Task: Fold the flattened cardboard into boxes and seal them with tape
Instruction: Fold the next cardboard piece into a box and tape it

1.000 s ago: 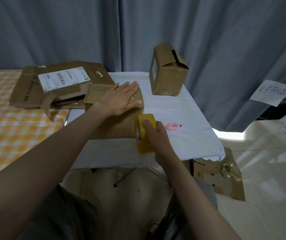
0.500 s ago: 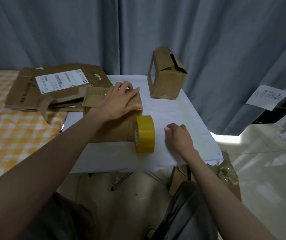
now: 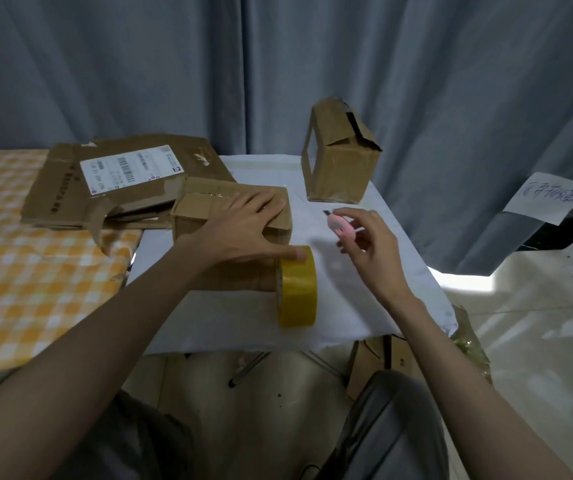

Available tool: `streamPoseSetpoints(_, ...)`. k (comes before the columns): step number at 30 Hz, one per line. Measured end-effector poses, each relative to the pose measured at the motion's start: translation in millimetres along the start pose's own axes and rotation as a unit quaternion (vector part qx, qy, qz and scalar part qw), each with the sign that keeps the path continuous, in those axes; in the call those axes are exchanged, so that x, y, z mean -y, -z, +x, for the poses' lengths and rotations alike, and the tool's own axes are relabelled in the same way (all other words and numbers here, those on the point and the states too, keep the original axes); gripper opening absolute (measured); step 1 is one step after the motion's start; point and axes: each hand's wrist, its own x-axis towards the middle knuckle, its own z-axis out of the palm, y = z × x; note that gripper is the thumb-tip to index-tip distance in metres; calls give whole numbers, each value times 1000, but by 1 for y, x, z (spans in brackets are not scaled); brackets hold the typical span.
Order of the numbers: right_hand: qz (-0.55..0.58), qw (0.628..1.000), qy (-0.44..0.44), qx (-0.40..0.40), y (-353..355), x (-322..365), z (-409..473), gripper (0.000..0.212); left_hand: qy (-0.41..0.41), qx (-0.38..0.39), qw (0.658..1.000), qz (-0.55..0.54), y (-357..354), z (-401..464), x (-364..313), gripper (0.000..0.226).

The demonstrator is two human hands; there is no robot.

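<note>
A brown cardboard box (image 3: 191, 216) lies on the white table (image 3: 364, 292). My left hand (image 3: 243, 226) rests flat on its top, thumb touching the yellow tape roll (image 3: 297, 289) that stands on edge against the box's right side. My right hand (image 3: 364, 237) hovers above the table and pinches a small pink cutter (image 3: 337, 225), its blade end pointing up and left. A folded cardboard box (image 3: 340, 157) stands upright at the table's back. Flattened cardboard (image 3: 122, 178) with a white shipping label lies at the left.
An orange checked cloth (image 3: 28, 271) covers the surface to the left. Grey curtains (image 3: 278, 64) hang behind. A paper note (image 3: 552, 197) hangs at the right. More cardboard pieces (image 3: 378, 358) lie on the floor under the table's near right corner.
My right hand let go of the tape roll, reached right to the pink cutter on the table and lifted it. The left hand stayed on the box.
</note>
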Motion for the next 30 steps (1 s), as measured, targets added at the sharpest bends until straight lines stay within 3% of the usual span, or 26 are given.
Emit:
streamPoseSetpoints(7,-68,983,116,124,-10,16,18,20,-2,30,1000,4,-4,3,2,128)
streamPoseSetpoints(11,-93,975,150,136,-20,20,30,15,-1,30,1000,-1,0,0,-2,118)
streamPoseSetpoints(21,-119,966,164,161,-29,24,39,15,-1,35,999,-6,1,0,-3,117)
streamPoseSetpoints(30,-119,964,169,168,-21,22,44,13,2,40,999,-11,0,2,-2,130)
